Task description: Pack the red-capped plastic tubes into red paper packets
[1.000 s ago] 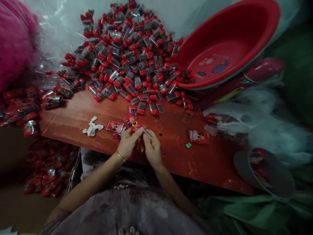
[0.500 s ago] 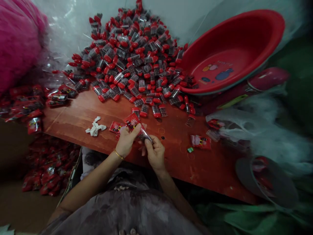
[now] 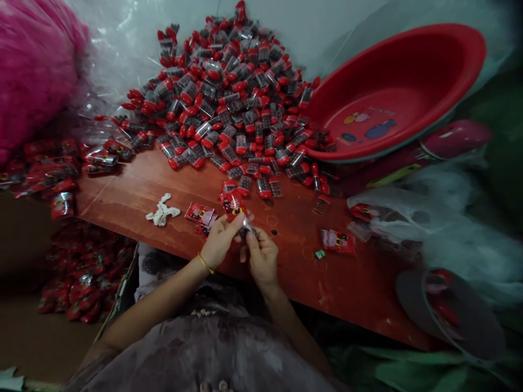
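A reddish-brown wooden bench (image 3: 134, 188) carries a large heap of clear, red-ended plastic containers (image 3: 237, 103), beside a tilted red plastic basin (image 3: 392, 92). Above the bench's near edge, the left hand (image 3: 223, 237) and right hand (image 3: 262, 256) together pinch a small red printed packet (image 3: 232, 203), fingers closed around its lower end. A white crumpled strip (image 3: 163, 211) lies to the left.

Head-worn view, forward and down

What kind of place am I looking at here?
Probably a small packing workshop: a big heap of red-capped containers, a box of red packets, and hands holding one red packet.
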Available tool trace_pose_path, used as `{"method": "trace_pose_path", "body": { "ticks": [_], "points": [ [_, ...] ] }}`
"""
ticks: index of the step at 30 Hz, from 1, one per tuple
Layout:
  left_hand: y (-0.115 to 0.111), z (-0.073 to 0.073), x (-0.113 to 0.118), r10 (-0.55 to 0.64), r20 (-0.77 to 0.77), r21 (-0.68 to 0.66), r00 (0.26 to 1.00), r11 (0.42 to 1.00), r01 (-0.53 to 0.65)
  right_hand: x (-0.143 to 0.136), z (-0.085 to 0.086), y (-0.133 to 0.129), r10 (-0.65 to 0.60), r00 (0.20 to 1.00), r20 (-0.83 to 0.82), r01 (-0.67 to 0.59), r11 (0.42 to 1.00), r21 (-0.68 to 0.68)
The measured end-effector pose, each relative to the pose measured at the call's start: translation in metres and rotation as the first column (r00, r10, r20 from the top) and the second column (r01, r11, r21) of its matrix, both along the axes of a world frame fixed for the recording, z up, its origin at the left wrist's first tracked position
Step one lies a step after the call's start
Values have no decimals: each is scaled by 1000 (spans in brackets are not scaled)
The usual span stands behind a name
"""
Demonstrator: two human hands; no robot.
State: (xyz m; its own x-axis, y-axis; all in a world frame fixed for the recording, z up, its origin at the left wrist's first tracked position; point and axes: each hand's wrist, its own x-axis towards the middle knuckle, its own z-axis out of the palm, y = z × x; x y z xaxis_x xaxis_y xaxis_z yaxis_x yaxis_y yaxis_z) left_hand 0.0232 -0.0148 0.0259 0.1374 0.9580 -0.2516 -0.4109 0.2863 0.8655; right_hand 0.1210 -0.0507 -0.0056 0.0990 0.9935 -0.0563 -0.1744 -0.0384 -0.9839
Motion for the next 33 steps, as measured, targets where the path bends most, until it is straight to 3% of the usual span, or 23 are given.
{"method": "trace_pose_path", "body": {
  "ticks": [5,9,13,18,25,31,33],
  "points": [
    [6,3,-1,-52,-20,-27,998,998,52,-1,2,-3,-69,992,108,63,997,53],
    [-4,8,4,-77,-59,-39,995,996,75,-7,-1,-1,-65,998,6,65,998,4],
    [-12,4,6,-110,-63,-8,992,994,110,-5,4,3,-21,997,-80,20,1000,-15],
    [-6,-3,2,13,-19,48,1000,999,-12,0,9,4,6,997,-71,-6,1000,2],
    [-17,-3,7,-29,-100,58,995,998,35,-2,7,5,-51,998,30,51,999,-16],
    [-9,7,4,115,-2,-17,993,993,-115,8,11,6,57,998,-39,-58,998,-28],
    [-7,11,5,107,33,-67,994,992,-104,12,12,7,80,995,-62,-82,996,-30]
  ]
}}
